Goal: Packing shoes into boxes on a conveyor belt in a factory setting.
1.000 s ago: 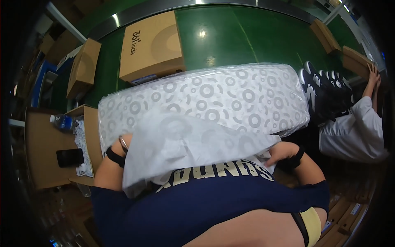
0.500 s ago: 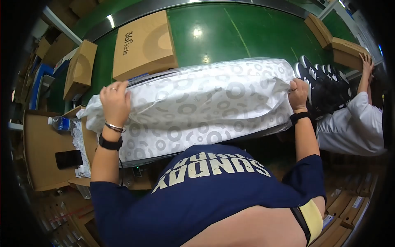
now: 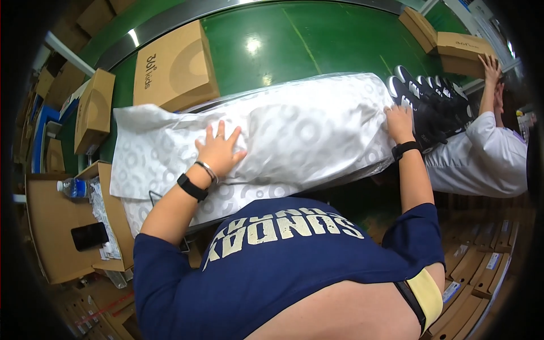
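A thick stack of white tissue paper (image 3: 306,136) printed with grey rings, wrapped in clear plastic, lies across the edge of a green conveyor belt (image 3: 317,45). My left hand (image 3: 218,150) rests flat on its left part, fingers spread. My right hand (image 3: 399,122) presses on the stack's right end, next to several black sneakers (image 3: 433,105). Neither hand grips anything.
A brown cardboard shoebox (image 3: 175,68) lies on the belt behind the paper, with more boxes (image 3: 93,110) to the left. A co-worker in a white sleeve (image 3: 481,156) reaches to a box (image 3: 462,48) at the right. A water bottle (image 3: 73,187) and a phone (image 3: 89,236) lie at left.
The paper stack was held up folded toward me, then laid out on the belt. My hands let go of its edges and now press flat on top.
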### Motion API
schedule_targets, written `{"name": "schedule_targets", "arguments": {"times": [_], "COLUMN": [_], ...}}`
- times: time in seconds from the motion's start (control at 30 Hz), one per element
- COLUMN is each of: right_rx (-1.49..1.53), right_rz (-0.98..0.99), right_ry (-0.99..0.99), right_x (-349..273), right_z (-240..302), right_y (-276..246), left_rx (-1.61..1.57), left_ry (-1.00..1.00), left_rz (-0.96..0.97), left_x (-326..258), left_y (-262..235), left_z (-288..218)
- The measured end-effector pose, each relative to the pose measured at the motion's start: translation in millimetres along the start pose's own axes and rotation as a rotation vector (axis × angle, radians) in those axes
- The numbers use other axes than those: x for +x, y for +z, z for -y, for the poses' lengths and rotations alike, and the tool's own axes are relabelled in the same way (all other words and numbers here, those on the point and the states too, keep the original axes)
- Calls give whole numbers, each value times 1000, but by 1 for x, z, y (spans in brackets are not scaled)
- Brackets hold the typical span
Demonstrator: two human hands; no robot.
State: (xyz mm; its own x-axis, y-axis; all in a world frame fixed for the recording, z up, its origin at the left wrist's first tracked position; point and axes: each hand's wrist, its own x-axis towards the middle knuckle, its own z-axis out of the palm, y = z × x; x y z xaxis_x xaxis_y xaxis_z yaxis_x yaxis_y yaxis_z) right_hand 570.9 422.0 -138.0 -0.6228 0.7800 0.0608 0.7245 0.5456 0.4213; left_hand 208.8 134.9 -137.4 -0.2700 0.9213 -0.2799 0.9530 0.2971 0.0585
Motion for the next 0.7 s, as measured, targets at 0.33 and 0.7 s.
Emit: {"name": "schedule_targets", "arguments": {"times": [0.33,0.7], "right_rx": [1344,1641], "right_rz": [20,999], "right_ry": [-106,-629], "right_x": [-25,-77], "right_z": [76,120], "right_y": [-128,-60], "left_rx": [42,25], "left_ry": [-170,-195], "left_rz": [95,68], "left_x": [17,7], "left_y": [6,10], "left_z": [1,13]}}
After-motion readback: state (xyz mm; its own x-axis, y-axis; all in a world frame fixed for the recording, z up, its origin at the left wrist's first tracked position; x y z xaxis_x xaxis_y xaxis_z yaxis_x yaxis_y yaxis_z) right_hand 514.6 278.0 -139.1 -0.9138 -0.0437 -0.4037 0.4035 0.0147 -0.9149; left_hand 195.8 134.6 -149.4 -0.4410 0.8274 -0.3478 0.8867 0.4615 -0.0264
